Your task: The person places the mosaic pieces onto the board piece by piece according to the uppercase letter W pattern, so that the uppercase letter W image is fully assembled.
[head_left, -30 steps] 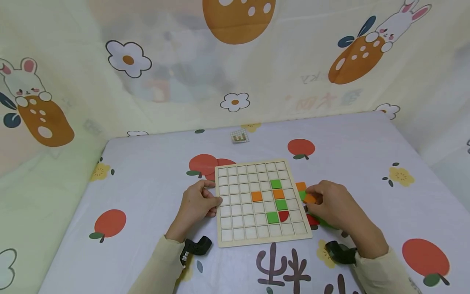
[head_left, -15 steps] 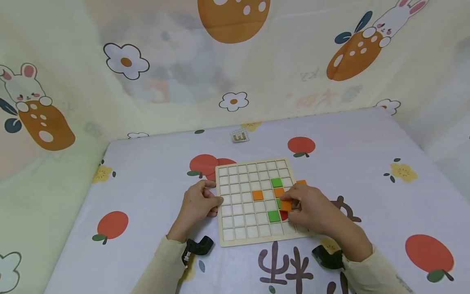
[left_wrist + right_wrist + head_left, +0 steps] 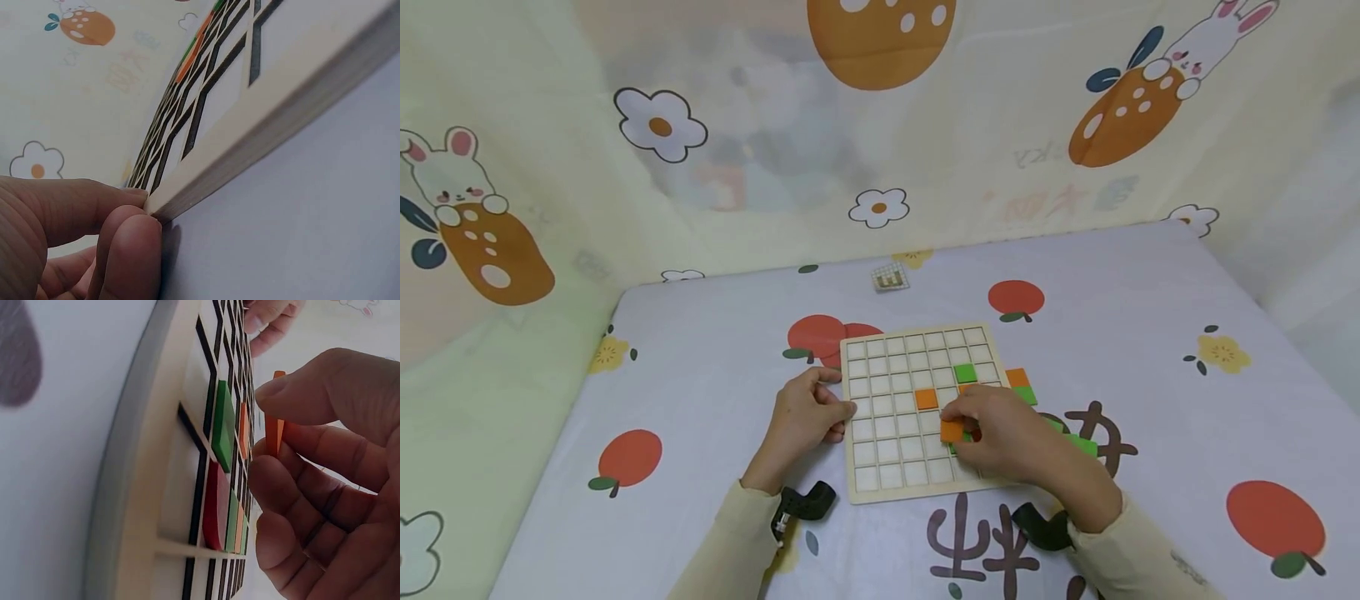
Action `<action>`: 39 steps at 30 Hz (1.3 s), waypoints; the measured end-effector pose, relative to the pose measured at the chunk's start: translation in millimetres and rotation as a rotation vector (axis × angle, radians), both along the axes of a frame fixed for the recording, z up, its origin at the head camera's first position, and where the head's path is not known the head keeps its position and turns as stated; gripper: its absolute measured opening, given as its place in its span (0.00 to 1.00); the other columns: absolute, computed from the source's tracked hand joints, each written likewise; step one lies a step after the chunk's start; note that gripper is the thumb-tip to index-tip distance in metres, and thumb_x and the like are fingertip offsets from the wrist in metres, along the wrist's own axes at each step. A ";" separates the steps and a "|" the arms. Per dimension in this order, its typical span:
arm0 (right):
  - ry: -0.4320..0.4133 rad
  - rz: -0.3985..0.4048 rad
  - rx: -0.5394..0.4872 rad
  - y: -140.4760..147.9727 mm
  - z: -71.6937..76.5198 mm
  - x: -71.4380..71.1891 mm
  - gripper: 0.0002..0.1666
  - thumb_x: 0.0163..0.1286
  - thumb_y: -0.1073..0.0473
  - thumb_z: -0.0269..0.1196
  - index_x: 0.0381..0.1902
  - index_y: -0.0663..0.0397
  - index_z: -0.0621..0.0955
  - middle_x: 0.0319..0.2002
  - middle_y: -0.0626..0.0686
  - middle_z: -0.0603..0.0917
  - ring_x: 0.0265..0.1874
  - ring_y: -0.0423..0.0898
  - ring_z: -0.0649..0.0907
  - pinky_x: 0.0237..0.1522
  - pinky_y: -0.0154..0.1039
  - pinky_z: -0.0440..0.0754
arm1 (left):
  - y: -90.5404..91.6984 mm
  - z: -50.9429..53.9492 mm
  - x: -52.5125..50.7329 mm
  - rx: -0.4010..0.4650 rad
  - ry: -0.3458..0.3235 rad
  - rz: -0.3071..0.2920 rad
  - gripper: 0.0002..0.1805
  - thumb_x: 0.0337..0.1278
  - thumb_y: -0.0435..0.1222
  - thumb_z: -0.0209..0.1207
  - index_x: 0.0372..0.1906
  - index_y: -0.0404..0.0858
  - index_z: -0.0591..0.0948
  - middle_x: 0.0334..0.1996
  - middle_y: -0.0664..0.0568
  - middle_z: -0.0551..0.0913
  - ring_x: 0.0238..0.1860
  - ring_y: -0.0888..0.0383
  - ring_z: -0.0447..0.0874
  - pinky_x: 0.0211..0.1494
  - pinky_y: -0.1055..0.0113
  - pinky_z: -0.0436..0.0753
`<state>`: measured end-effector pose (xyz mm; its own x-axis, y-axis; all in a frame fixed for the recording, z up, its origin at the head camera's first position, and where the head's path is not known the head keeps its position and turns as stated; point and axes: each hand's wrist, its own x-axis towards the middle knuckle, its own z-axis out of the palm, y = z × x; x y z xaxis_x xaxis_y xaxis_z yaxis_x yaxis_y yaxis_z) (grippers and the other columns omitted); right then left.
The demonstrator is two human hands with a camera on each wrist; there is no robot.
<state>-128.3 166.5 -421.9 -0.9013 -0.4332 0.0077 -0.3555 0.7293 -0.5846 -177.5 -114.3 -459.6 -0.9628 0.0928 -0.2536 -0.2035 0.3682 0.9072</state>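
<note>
Head view: the left hand (image 3: 803, 412) pinches the edge of the grid board (image 3: 886, 427), presumably to steady it, while the right hand (image 3: 1006, 432) grips an orange tile (image 3: 951, 432) between thumb and fingers above the board (loose tiles (image 3: 1024, 395) lie beside that hand, seemingly within easy reach).

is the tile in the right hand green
No, the right hand pinches an orange tile, as the right wrist view shows.

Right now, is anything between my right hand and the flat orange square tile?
Nothing visible: your right hand pinches the flat orange square tile directly, holding it above the pale wooden grid board.
</note>
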 end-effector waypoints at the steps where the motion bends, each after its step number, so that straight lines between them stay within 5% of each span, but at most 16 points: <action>1: 0.002 0.001 0.008 -1.7 -0.2 -0.3 0.18 0.54 0.70 0.71 0.44 0.56 0.89 0.33 0.43 0.81 0.32 0.41 0.75 0.32 0.33 0.74 | 0.0 -0.1 -0.1 0.000 0.003 -0.001 0.25 0.58 0.27 0.72 0.60 0.32 0.78 0.28 0.46 0.82 0.17 0.59 0.82 0.24 0.69 0.85; 8: -0.025 -0.003 0.110 -13.7 -3.1 -1.5 0.20 0.56 0.67 0.73 0.49 0.56 0.90 0.42 0.45 0.85 0.40 0.43 0.77 0.41 0.38 0.79 | -0.1 0.2 0.2 -0.002 0.006 -0.008 0.25 0.58 0.27 0.72 0.60 0.32 0.78 0.28 0.46 0.82 0.17 0.60 0.82 0.23 0.69 0.85; 15: 0.006 0.022 0.154 -18.6 -5.9 -1.3 0.18 0.55 0.66 0.73 0.46 0.53 0.90 0.41 0.45 0.83 0.44 0.44 0.78 0.47 0.43 0.83 | 0.2 0.1 0.7 -0.001 0.001 -0.007 0.25 0.58 0.27 0.71 0.60 0.32 0.78 0.28 0.46 0.82 0.17 0.60 0.81 0.23 0.69 0.85; 39: 0.017 0.091 0.149 -19.7 -8.2 -2.6 0.16 0.55 0.64 0.76 0.43 0.50 0.91 0.34 0.43 0.76 0.38 0.42 0.72 0.37 0.36 0.75 | 1.1 1.7 1.0 -0.011 0.009 -0.006 0.25 0.58 0.27 0.71 0.60 0.32 0.78 0.26 0.46 0.82 0.16 0.60 0.80 0.23 0.69 0.85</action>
